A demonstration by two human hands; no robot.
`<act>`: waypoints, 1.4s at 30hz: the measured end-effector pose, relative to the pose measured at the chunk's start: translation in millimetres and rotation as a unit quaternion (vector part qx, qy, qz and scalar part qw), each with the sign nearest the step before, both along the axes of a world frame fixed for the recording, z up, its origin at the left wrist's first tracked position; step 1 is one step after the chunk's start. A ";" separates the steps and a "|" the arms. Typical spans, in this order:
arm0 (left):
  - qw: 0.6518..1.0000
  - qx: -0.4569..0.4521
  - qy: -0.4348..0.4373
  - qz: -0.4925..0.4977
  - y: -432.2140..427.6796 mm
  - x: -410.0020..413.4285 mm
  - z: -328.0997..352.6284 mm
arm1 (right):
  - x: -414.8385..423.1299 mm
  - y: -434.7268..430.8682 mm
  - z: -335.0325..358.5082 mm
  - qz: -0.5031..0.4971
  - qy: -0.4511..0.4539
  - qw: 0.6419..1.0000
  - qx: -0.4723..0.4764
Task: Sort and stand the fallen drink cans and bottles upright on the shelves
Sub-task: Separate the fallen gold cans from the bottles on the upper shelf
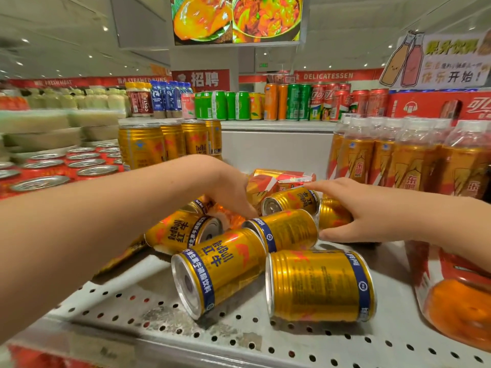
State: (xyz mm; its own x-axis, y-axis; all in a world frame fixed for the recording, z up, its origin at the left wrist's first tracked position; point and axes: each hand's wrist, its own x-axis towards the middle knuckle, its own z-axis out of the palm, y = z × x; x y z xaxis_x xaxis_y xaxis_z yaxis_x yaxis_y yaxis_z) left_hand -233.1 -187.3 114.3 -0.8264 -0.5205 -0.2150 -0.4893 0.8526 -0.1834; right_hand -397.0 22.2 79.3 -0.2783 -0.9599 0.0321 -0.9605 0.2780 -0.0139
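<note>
Several gold Red Bull cans lie on their sides in a heap on the perforated white shelf (239, 338). The nearest two (220, 269) (318, 285) lie at the front. My left hand (228, 187) reaches down into the heap, its fingers around something orange that lies between the cans (228, 216); the grip itself is hidden. My right hand (353, 208) wraps a fallen gold can (332, 213) at the back right, thumb underneath and index finger stretched over another can (292, 200). Some upright gold cans (170, 142) stand at the back left.
Wrapped packs of orange bottles (403, 158) stand at the right. An orange bottle (457, 301) lies on its side at the right front. Red can tops (66, 166) fill the left. Red-orange cartons (281, 179) lie behind the heap. Mixed cans (292, 102) line the upper shelf.
</note>
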 end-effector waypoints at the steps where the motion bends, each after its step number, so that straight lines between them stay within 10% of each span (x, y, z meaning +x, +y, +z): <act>1: 1.000 -0.007 -0.003 -0.003 3.4 -1.7 -4.5 | -0.5 -0.1 -0.7 0.001 0.007 1.000 0.003; 11: 0.966 0.050 0.252 0.013 -8.1 12.1 4.4 | -11.4 -4.3 -4.1 -0.026 -0.024 0.999 -0.007; 20: 0.945 0.059 0.321 0.001 -13.9 39.5 12.3 | -2.3 -41.8 2.7 0.049 -0.110 0.993 0.008; 31: 0.939 0.095 0.328 0.032 -34.0 53.9 7.5 | -1.2 -90.2 4.4 0.003 0.035 0.998 0.058; 42: 0.923 0.091 0.374 0.022 -31.9 55.3 -4.6 | -3.2 -92.8 8.7 0.019 -0.125 0.992 -0.005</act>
State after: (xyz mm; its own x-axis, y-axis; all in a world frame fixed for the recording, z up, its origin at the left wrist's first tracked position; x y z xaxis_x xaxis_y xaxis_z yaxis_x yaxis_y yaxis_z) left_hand -177.8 -219.3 109.8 -0.7576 -0.5692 0.3195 -0.4567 0.8119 0.3636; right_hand -400.3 -70.6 88.0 -0.2417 -0.9700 -0.0248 -0.9365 0.2399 -0.2558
